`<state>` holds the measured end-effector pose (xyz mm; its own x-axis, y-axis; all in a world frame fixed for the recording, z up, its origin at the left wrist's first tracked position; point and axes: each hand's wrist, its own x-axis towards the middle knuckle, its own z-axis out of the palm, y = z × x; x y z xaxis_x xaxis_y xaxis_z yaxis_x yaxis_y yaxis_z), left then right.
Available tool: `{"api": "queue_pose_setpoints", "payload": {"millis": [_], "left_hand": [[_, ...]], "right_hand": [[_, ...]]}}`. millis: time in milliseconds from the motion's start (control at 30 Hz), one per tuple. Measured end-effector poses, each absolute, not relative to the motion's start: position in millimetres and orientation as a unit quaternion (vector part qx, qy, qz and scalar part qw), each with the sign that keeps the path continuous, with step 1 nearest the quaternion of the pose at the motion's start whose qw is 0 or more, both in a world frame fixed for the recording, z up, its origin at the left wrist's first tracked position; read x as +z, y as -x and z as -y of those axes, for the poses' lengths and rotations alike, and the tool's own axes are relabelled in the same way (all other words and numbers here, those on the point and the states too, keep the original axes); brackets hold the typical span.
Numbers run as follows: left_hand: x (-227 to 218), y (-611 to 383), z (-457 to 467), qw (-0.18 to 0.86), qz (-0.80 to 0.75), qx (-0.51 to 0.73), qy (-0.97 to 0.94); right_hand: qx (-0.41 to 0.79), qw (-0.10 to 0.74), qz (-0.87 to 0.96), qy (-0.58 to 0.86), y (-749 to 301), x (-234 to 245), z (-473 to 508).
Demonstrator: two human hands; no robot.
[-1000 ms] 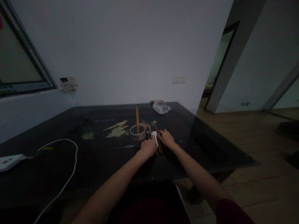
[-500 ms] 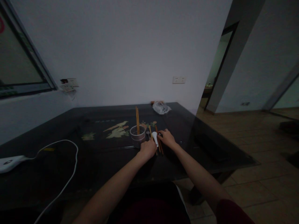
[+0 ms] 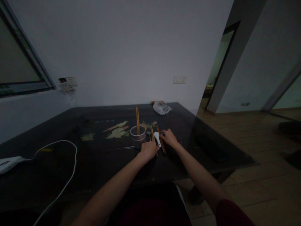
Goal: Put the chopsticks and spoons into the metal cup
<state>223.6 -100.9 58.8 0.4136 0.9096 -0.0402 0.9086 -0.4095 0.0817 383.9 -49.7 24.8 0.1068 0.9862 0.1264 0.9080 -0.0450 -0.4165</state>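
Note:
My left hand (image 3: 149,150) rests on the table with its fingers closed at a pair of light wooden chopsticks (image 3: 152,132); its fingertips are partly hidden. Just right of those lies a white spoon (image 3: 157,136), its handle towards me. My right hand (image 3: 169,138) has thumb and fingers bent in on a pair of reddish-brown chopsticks (image 3: 163,148) lying beside the spoon. A small metal spoon (image 3: 149,134) lies left of the light chopsticks. Behind my left hand stands a round metal cup (image 3: 138,140) with upright wooden chopsticks (image 3: 138,121) in it.
The dark table (image 3: 98,169) has a painted bird pattern. A crumpled clear plastic bag (image 3: 161,108) lies at its far edge. On the left is a white device (image 3: 10,164) with a white cable (image 3: 75,157). A dark flat object (image 3: 211,149) lies on the right.
The reddish-brown chopsticks lie closer together than before, under my right hand. The white spoon's handle has swung slightly right. Both hands stay in nearly the same place.

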Motion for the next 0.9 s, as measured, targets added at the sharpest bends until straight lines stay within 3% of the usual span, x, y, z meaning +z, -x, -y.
{"api": "queue_pose_setpoints", "payload": {"millis": [900], "left_hand": [[58.1,-223.6,99.8,0.069,-0.503,0.005,-0.861]], "right_hand": [[0.092,0.173,0.646,0.737,-413.9,31.5,47.0]]}}
